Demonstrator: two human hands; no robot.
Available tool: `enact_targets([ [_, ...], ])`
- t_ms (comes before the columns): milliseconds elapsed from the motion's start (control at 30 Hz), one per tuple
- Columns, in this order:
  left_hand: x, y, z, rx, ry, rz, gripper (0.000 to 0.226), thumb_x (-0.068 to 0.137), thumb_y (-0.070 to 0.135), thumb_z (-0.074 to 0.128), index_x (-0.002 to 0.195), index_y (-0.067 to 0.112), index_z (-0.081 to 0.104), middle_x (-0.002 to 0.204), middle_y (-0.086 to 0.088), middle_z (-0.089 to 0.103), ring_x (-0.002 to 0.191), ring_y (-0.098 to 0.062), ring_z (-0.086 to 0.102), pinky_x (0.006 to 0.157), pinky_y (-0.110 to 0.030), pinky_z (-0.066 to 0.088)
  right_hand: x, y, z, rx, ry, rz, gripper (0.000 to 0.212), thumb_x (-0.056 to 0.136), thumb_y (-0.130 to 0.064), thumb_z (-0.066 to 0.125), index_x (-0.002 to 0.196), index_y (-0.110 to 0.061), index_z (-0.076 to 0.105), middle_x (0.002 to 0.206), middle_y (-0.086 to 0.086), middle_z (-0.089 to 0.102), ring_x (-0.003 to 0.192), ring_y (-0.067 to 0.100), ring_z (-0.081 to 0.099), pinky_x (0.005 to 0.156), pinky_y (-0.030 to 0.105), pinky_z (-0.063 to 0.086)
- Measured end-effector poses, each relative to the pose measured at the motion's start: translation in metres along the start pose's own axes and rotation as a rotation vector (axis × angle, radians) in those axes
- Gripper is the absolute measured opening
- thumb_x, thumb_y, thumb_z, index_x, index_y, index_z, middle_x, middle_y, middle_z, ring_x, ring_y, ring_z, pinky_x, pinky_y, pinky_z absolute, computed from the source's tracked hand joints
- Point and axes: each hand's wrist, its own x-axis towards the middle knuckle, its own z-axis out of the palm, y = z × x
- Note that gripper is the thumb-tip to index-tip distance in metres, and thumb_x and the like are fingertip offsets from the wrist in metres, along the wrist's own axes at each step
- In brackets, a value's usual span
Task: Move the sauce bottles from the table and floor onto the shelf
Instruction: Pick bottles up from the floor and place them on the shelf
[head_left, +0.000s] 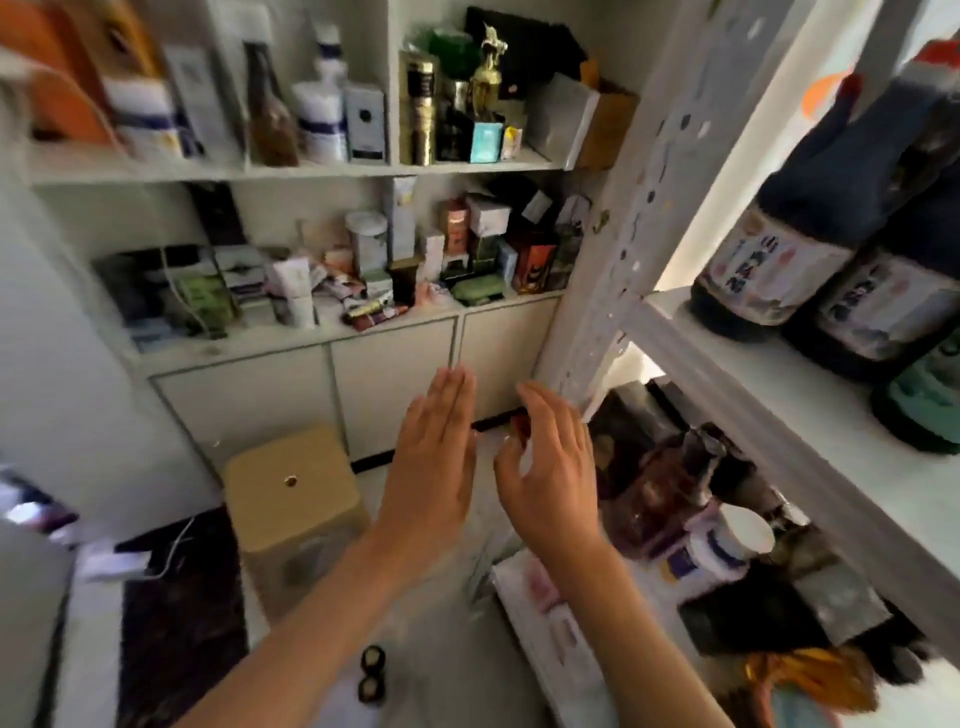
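Head view: at lower centre both bare hands hang in the air, holding nothing. The left hand (434, 467) is flat, fingers straight and pressed together; the right hand (550, 467) has loosely curved, slightly spread fingers. At right, dark glossy sauce bottles (795, 228) with pale paper labels stand on the white perforated metal shelf (737, 374). A tan, boxy stool (291, 483) sits at lower left.

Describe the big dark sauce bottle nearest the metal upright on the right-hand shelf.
The sauce bottle is large, dark, almost black, narrowing towards a red top at the frame's upper right. A pale label with dark characters wraps its lower body. It stands on the white shelf board, leaning in this wide view, beside a similar bottle. Neither hand touches it.
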Motion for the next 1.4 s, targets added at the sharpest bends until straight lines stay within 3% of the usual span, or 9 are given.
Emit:
enact_targets([
  [133,-0.057,-0.045,0.0,0.121,-0.072,-0.209,0.057,0.104,0.027,0.028,0.155,0.023,0.002,0.16,0.003,0.005,0.149,-0.013,0.003,0.12,-0.038,0.012,-0.027,0.007,0.066,0.151,-0.123,-0.013,0.055,0.081,-0.005,0.067,0.134,-0.007,0.051,0.135,0.012,0.055,0.128,0.024,0.046,0.109,0.037,0.038],
  [267,-0.114,-0.079,-0.005,0.245,-0.135,-0.369,0.073,0.097,0.007,0.051,0.154,0.015,0.007,0.161,-0.001,0.01,0.149,-0.018,0.009,0.118,-0.045,0.02,-0.065,-0.005,0.118,0.257,-0.329,0.01,0.057,0.081,-0.004,0.064,0.136,-0.008,0.05,0.136,0.011,0.056,0.128,0.024,0.045,0.109,0.044,0.041],
  [433,-0.168,-0.101,-0.006,0.337,-0.202,-0.519,0.068,0.097,0.01,0.046,0.154,0.012,0.009,0.16,-0.007,0.019,0.149,-0.019,0.01,0.12,-0.044,0.017,-0.104,-0.024,0.16,0.306,-0.485,-0.001,0.053,0.085,-0.006,0.063,0.137,-0.007,0.05,0.137,0.012,0.056,0.13,0.027,0.047,0.11,0.041,0.04],
  [567,-0.205,-0.132,0.001,0.336,-0.193,-0.646,0.055,0.103,0.019,0.031,0.154,0.015,0.009,0.16,0.0,0.013,0.15,-0.013,0.005,0.12,-0.036,0.01,-0.13,-0.035,0.192,0.301,-0.649,0.036,0.051,0.091,-0.011,0.057,0.141,-0.013,0.048,0.145,0.005,0.05,0.135,0.021,0.04,0.113,0.028,0.025],
  [733,-0.275,-0.196,0.03,0.3,-0.199,-0.811,0.05,0.104,0.025,0.021,0.153,0.012,0.019,0.16,-0.002,0.019,0.149,-0.012,0.005,0.12,-0.038,0.012,-0.175,-0.04,0.26,0.241,-0.874,0.07,0.048,0.093,-0.009,0.051,0.141,-0.014,0.047,0.145,0.004,0.047,0.135,0.018,0.038,0.116,0.032,0.028],
  [833,-0.326,-0.245,0.056,0.296,-0.386,-0.889,0.052,0.103,0.029,0.018,0.152,0.01,0.021,0.159,-0.007,0.024,0.148,-0.017,0.013,0.119,-0.045,0.021,-0.217,-0.031,0.309,0.18,-0.959,0.127,0.046,0.091,-0.008,0.054,0.136,-0.015,0.05,0.14,0.003,0.051,0.131,0.017,0.041,0.111,0.024,0.025],
  [1000,-0.425,-0.32,0.091,0.287,-0.794,-1.088,0.052,0.104,0.027,0.031,0.153,0.016,0.02,0.16,-0.003,0.021,0.148,-0.021,0.016,0.119,-0.042,0.018,-0.305,0.003,0.387,0.046,-1.198,0.238,0.05,0.096,-0.019,0.054,0.144,-0.013,0.043,0.148,0.007,0.046,0.136,0.026,0.04,0.115,0.037,0.031],
  [1133,-0.503,-0.364,0.135,0.091,-0.686,-1.399,0.042,0.1,0.021,0.045,0.142,0.014,0.043,0.144,-0.012,0.044,0.123,-0.033,0.051,0.102,-0.04,0.041,-0.38,0.054,0.451,-0.068,-1.329,0.293,0.053,0.099,-0.025,0.051,0.149,-0.014,0.035,0.15,0.009,0.04,0.135,0.027,0.039,0.113,0.036,0.03],
  [1400,-0.607,-0.414,0.236,0.05,-0.595,-1.679,0.06,0.093,0.021,0.063,0.145,0.016,0.034,0.144,-0.015,0.036,0.117,-0.038,0.052,0.098,-0.044,0.043,-0.481,0.145,0.564,-0.165,-1.377,0.368,0.061,0.1,-0.028,0.051,0.154,-0.02,0.023,0.151,0.016,0.035,0.128,0.036,0.044,0.101,0.042,0.042],
])
